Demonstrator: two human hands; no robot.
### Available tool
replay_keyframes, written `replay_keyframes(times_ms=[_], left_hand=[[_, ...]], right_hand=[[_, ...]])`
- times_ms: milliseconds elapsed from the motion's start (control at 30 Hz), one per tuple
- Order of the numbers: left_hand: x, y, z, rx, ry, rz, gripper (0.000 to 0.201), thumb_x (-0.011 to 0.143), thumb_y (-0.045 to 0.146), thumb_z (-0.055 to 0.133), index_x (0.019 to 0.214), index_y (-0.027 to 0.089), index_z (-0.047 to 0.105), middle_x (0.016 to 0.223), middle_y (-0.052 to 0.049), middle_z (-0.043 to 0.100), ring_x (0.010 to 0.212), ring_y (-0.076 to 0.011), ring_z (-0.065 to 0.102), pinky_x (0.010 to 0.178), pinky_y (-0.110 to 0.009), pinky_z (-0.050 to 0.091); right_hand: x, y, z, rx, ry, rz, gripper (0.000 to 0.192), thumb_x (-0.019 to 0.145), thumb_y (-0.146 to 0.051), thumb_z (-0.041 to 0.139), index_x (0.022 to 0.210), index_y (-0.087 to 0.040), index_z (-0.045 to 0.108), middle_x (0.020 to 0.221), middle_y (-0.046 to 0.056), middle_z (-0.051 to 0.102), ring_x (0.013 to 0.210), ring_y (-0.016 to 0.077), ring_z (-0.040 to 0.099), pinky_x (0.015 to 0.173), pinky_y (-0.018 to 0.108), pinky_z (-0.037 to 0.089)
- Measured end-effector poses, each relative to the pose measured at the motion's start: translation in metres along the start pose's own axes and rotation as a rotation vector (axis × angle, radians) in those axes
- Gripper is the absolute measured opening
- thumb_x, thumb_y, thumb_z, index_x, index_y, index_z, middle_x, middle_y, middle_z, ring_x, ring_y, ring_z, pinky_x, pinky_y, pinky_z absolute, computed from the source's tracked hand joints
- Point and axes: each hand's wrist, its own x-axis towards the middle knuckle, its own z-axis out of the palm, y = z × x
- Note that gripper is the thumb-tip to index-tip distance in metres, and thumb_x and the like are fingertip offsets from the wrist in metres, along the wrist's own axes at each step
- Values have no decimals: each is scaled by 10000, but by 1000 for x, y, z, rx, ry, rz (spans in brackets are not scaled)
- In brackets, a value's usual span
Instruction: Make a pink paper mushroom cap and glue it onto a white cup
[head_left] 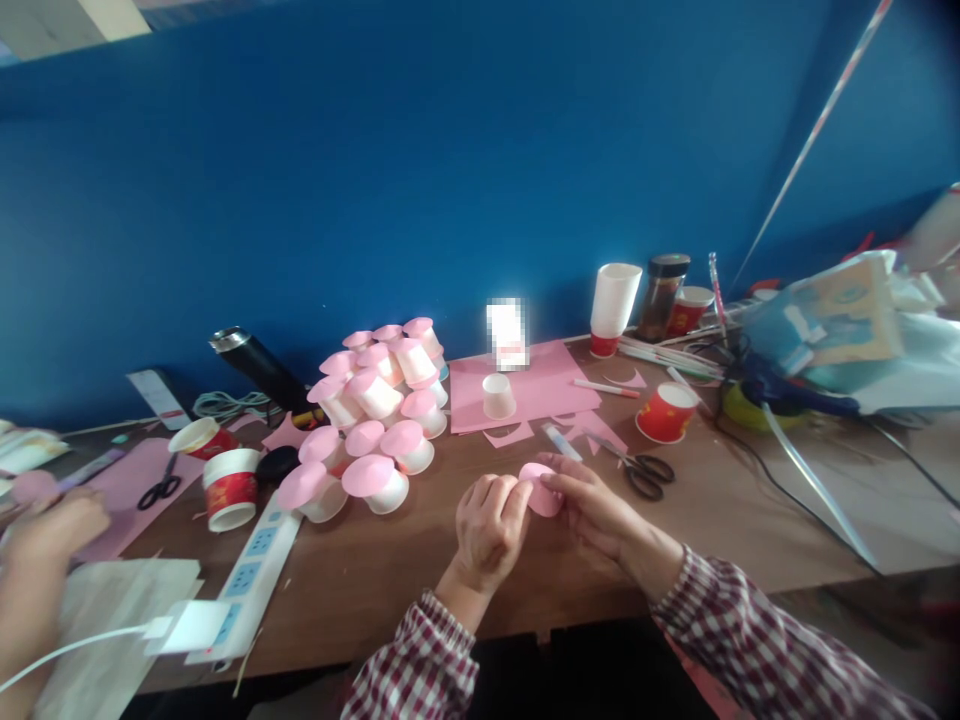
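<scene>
From the head view, you are pinching a small pink paper piece [541, 492] between your left hand [489, 530] and right hand [592, 505], fingers closed on it, just above the wooden table [420, 570]. A heap of pink-topped cups [375, 420] is lying to your left, and black scissors [643, 470] are resting just right of your hands.

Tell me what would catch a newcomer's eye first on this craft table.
Most likely the heap of white paper cups capped with pink paper, piled left of centre on the wooden table against the deep blue wall. Next, at the near edge, the left hand and right hand together pinch a small pink paper piece. Black scissors and a red paper cup lie just beyond the right hand.
</scene>
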Motion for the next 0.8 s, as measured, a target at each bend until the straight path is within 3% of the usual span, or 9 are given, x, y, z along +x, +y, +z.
replay_keyframes(times_ms=[133, 267, 333, 533, 667, 800], left_hand=[[-2, -6, 1, -256, -15, -300, 356, 801, 80, 490, 1131, 197, 555, 986, -82, 631, 922, -200, 566, 827, -335, 447], [6, -11, 0, -766, -144, -782, 252, 851, 263, 483, 1064, 160, 569, 870, -71, 637, 775, -161, 591, 710, -279, 473], [11, -11, -1, -968, -226, -938, 293, 846, 383, 499, 1006, 160, 600, 826, -56, 636, 730, -146, 579, 669, -256, 456], [14, -4, -3, -1390, -310, -1149, 375, 744, 436, 639, 997, 161, 598, 815, -43, 644, 679, -122, 568, 602, -224, 422], [13, -1, -4, -1503, -295, -1223, 383, 685, 348, 723, 979, 140, 593, 860, -65, 661, 729, -125, 595, 634, -216, 432], [10, -2, -2, -1563, -249, -1213, 403, 649, 257, 759, 991, 135, 583, 855, -64, 676, 734, -117, 606, 668, -212, 441]], right_hand=[[-1, -5, -2, -62, 22, -1, 429, 667, -257, 743, 1049, -212, 555, 936, 17, 616, 760, 118, 606, 623, 208, 469], [0, -12, -3, -153, -45, 1, 495, 644, -267, 757, 1080, -225, 526, 929, 17, 616, 768, 137, 609, 613, 225, 480], [2, -14, -3, -211, -85, 14, 524, 635, -280, 762, 1091, -229, 508, 926, 16, 614, 763, 140, 606, 598, 227, 481], [3, -18, -2, -361, -126, 27, 587, 632, -334, 760, 1132, -223, 472, 870, 15, 606, 748, 155, 604, 576, 236, 484], [-1, -18, 0, -381, -106, 2, 576, 648, -345, 747, 1140, -216, 476, 893, 23, 607, 777, 156, 602, 623, 248, 491], [0, -17, -2, -399, -107, -43, 575, 648, -345, 749, 1139, -209, 483, 990, 45, 592, 832, 165, 593, 666, 267, 502]])
